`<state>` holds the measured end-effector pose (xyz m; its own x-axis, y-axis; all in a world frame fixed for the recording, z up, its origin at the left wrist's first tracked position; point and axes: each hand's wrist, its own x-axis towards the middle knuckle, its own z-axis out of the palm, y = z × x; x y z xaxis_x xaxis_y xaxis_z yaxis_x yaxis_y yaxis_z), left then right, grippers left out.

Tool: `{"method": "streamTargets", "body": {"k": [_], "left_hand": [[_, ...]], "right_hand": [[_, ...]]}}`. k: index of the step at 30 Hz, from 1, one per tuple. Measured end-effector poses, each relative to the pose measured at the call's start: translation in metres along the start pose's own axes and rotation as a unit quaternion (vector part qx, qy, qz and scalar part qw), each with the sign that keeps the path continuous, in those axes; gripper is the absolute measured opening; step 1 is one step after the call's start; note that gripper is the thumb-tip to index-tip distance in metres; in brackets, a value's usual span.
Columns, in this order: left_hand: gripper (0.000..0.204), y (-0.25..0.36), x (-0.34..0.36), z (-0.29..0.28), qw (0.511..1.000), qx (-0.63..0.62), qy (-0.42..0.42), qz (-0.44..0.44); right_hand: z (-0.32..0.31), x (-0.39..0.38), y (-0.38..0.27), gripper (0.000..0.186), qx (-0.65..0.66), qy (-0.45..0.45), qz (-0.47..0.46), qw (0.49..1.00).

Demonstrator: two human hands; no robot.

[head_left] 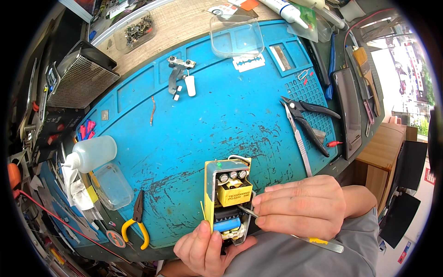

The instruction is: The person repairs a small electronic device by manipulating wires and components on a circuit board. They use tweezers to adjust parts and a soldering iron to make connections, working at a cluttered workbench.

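My left hand (203,251) holds a power supply circuit board (207,184) upright at the mat's near edge, with fingers along its left side and the thumb under its lower end. A yellow transformer (234,195), a blue cylindrical capacitor (227,225) and several silver-topped capacitors (233,175) sit on the board. In my right hand (302,207), closed fingers grip metal tweezers (330,244) with a yellow mark. Their tip reaches in among the parts just below the transformer; whether it touches any part I cannot tell.
On the blue mat (203,124) lie black-handled cutters (309,117), a metal scalpel-like tool (300,143), yellow-handled pliers (137,221), a razor blade (249,63) and a small clamp-like device (179,76). A squeeze bottle (97,152) and transparent trays (113,187) stand left.
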<state>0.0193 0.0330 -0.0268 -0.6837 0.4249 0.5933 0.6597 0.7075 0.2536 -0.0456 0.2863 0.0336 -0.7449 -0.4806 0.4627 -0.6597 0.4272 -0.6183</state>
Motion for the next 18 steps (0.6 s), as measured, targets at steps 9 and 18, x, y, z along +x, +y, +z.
{"method": "streamTargets", "body": {"k": [9, 18], "left_hand": [[0.087, -0.003, 0.000, 0.007, 0.999, -0.003, 0.044, 0.020], [0.088, 0.001, -0.002, 0.010, 0.998, 0.011, 0.064, 0.000]], "right_hand": [[-0.001, 0.001, 0.000, 0.022, -0.004, -0.004, 0.004, 1.000], [0.001, 0.000, 0.001, 0.018, 0.005, 0.006, 0.010, 1.000]]}}
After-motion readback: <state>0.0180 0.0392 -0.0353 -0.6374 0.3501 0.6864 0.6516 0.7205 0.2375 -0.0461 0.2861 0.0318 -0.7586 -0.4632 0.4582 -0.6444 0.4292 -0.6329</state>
